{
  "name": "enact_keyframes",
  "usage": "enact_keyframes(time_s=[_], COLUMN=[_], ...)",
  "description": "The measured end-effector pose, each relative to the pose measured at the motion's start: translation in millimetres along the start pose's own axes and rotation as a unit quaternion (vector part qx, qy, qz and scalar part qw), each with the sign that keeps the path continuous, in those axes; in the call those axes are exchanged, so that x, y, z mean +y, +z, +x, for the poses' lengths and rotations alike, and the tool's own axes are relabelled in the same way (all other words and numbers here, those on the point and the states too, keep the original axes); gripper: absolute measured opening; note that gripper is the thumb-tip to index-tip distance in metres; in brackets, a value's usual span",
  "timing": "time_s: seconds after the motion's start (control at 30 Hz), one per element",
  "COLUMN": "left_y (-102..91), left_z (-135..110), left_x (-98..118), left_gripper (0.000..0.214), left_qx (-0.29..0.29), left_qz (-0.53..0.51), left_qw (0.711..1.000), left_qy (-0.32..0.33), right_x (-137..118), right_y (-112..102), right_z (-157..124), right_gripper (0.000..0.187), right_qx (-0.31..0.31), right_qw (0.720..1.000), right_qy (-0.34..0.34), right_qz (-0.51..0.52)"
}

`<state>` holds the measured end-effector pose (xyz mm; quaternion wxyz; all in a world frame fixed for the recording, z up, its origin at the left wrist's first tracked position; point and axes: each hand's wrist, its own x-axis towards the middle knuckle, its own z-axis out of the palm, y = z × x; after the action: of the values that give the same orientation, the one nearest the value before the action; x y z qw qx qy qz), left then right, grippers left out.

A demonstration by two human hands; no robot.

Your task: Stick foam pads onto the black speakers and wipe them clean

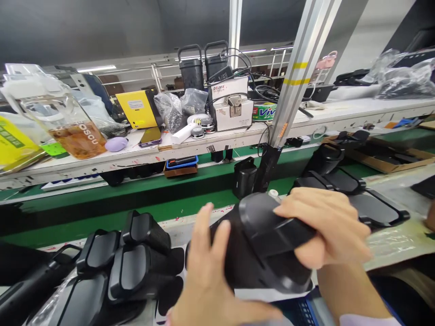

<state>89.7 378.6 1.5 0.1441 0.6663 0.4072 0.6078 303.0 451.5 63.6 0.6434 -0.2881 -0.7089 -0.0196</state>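
Both hands grasp a black moulded plastic housing (261, 240), held above the worktop (176, 231) at lower centre. The left hand (210, 276) clasps its left end and the right hand (322, 226) curls over its right end. Similar black housings (131, 271) sit nearby at lower left.

your left hand (210, 276) and right hand (326, 226) are both bare — right forearm (350, 294) too, down to a pale lilac sleeve (369, 320) at the bottom edge of view — frame cuts it off, so fabric and markings can't be told.
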Motion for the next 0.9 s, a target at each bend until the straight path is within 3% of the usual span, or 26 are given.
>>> enact_keyframes(time_s=[0.07, 0.1, 0.17, 0.23, 0.27, 0.3, 0.37, 0.53, 0.73, 0.83, 0.9], left_y=[13.4, 17.2, 19.5, 17.8, 16.3, 14.7, 11.6, 6.7, 7.4, 9.1, 9.1], left_z=[2.9, 2.9, 1.7, 0.8, 1.0, 1.5, 3.9, 14.3, 7.5, -5.6, -9.4], left_x=[-2.3, -6.2, -14.9, -21.1, -23.0, -24.3, -26.8, -33.7, -43.3, -55.6, -63.6], left_gripper=[0.113, 0.117, 0.121, 0.120, 0.119, 0.118, 0.118, 0.107, 0.099, 0.107, 0.110], left_qx=[-0.062, -0.077, -0.072, -0.027, -0.006, 0.010, 0.024, 0.039, 0.030, 0.040, 0.026], left_qz=[-0.010, -0.018, -0.050, -0.087, -0.102, -0.114, -0.129, -0.132, -0.064, 0.069, 0.135], left_qw=[0.998, 0.996, 0.992, 0.983, 0.978, 0.972, 0.967, 0.981, 0.994, 0.997, 0.986], left_qy=[-0.012, -0.034, -0.094, -0.158, -0.184, -0.204, -0.218, -0.139, -0.078, -0.015, 0.091], right_x=[-7.8, -9.5, -8.2, -2.5, 1.1, 4.7, 11.0, 18.3, 11.2, 6.2, 6.2], right_y=[6.9, 10.8, 17.8, 21.9, 22.6, 22.6, 21.5, 26.2, 34.7, 33.5, 31.5], right_z=[9.0, 13.0, 17.9, 15.8, 11.6, 5.4, -11.0, -48.2, -54.4, -50.1, -47.9], right_gripper=[0.048, 0.038, 0.030, 0.037, 0.038, 0.035, 0.028, 0.023, 0.022, 0.031, 0.045], right_qx=[-0.092, -0.093, 0.039, 0.222, 0.273, 0.282, 0.228, 0.066, 0.062, 0.025, -0.019], right_qw=[0.994, 0.991, 0.993, 0.969, 0.953, 0.946, 0.954, 0.965, 0.946, 0.898, 0.827], right_qy=[-0.066, -0.095, -0.100, -0.042, 0.000, 0.041, 0.104, 0.180, 0.237, 0.328, 0.437], right_qz=[-0.002, 0.003, 0.038, 0.105, 0.134, 0.154, 0.167, 0.178, 0.213, 0.291, 0.353])
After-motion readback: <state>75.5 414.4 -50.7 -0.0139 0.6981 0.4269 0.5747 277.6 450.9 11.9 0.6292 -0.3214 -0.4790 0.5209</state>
